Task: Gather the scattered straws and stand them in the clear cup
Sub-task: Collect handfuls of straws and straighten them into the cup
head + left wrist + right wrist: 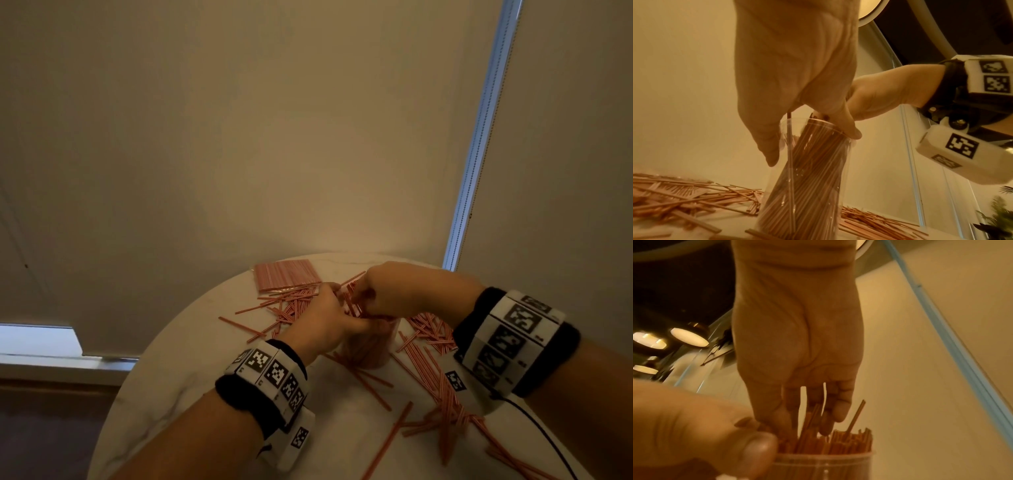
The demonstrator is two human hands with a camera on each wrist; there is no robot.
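Note:
A clear cup (pixel 370 349) packed with red-and-white striped straws stands upright mid-table. My left hand (pixel 344 323) grips it at the rim, thumb on one side and fingers on the other; in the left wrist view the cup (pixel 818 186) is seen from below. My right hand (pixel 363 301) hovers over the cup's mouth with its fingertips (pixel 826 423) down among the straw tops, pinching a few straws (pixel 813 415) that stand higher than the rest. One more straw (pixel 856 415) leans out above the bundle. Loose straws (pixel 435 373) lie scattered around the cup.
The round white table (pixel 171 377) stands against a beige wall. A flat pack of straws (pixel 286 274) lies at its far edge, and more loose ones (pixel 284 305) lie to the left. A black cable (pixel 548 435) trails from my right wrist. A plant (pixel 1001 216) stands off to the right.

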